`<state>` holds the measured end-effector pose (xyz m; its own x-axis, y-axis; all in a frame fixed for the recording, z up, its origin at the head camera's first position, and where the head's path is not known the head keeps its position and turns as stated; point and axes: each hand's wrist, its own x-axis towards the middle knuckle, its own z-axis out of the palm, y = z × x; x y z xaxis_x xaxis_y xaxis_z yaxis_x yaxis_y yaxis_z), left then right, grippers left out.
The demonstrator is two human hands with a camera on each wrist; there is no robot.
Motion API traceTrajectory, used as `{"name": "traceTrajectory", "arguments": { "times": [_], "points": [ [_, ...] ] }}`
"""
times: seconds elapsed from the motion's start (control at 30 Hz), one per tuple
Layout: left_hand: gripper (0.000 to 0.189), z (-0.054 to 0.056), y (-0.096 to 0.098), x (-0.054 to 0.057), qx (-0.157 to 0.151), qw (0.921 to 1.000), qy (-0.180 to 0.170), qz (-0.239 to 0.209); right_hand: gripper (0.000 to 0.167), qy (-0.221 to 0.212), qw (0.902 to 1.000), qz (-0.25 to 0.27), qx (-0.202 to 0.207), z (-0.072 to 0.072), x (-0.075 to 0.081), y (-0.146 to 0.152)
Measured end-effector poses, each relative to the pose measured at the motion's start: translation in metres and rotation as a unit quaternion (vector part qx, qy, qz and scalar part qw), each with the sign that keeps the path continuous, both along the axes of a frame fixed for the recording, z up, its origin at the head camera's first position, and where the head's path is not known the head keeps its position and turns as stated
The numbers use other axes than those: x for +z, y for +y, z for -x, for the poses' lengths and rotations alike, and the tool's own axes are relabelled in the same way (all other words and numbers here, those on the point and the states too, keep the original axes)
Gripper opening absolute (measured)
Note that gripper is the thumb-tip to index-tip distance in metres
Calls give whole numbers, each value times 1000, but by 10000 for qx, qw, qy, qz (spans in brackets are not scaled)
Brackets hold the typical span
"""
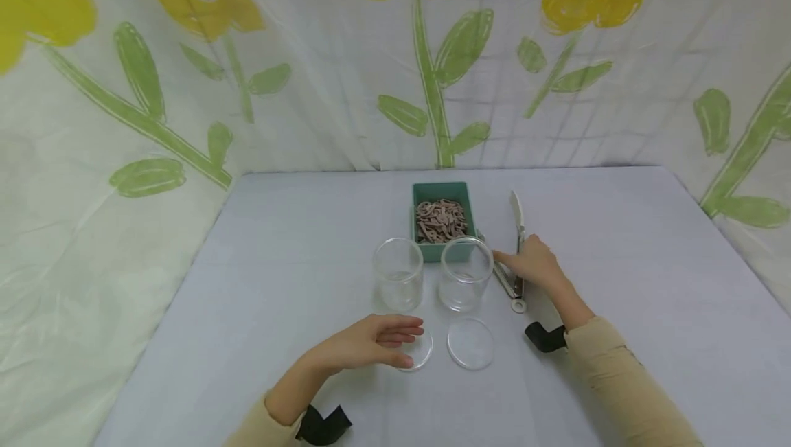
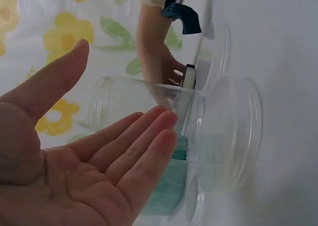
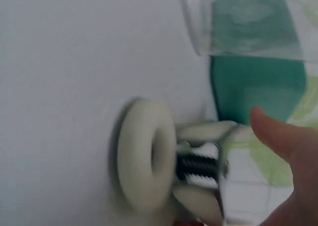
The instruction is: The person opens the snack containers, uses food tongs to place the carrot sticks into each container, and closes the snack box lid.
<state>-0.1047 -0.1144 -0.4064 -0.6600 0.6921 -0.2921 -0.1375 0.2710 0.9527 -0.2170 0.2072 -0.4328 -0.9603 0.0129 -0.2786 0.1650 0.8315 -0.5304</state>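
Note:
My right hand (image 1: 534,263) is at a pair of metal tongs (image 1: 503,281), its thumb spread out to the left. In the right wrist view that thumb stands apart from the tongs' pale ring end (image 3: 134,161) and dark spring (image 3: 196,167). My left hand (image 1: 371,344), fingers extended and thumb apart, hovers over one clear round lid (image 1: 424,349) and partly covers it. Beside it lies a second clear lid (image 1: 471,344). Two clear jars, a left one (image 1: 398,282) and a right one (image 1: 465,285), stand uncovered beyond the lids.
A green rectangular bin (image 1: 432,253) full of brown-grey strips (image 1: 440,219) stands just behind the jars. White cloth covers the table (image 1: 278,261). At the back hangs a curtain (image 1: 321,104) printed with yellow flowers. Black straps (image 1: 546,337) hang at both wrists.

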Motion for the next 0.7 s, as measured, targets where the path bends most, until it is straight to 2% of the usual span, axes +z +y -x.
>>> {"name": "traceTrajectory", "arguments": {
  "times": [0.07, 0.2, 0.3, 0.53, 0.6, 0.7],
  "points": [
    [59, 0, -3, -1, 86, 9999, 29, -113, 91, 1, 9995, -281, -121, 5, -2, -8],
    [58, -1, -5, -2, 116, 9997, -45, -216, 94, 43, 9981, -572, -227, 10, -1, -17],
    [57, -2, -6, -1, 212, 9994, 6, -262, 90, 178, 9985, -466, -216, 9, 3, -12],
    [55, -5, -14, 8, 761, 9958, 151, -481, 62, 361, 9980, -415, -306, 8, 16, 14],
    [54, -5, -17, 10, 869, 9946, 232, -525, 62, 281, 9987, -251, -336, 9, 17, 20],
    [51, -4, -21, 14, 1249, 9891, 483, -616, 76, 216, 9985, 96, -493, 9, 20, 29]
  ]
}}
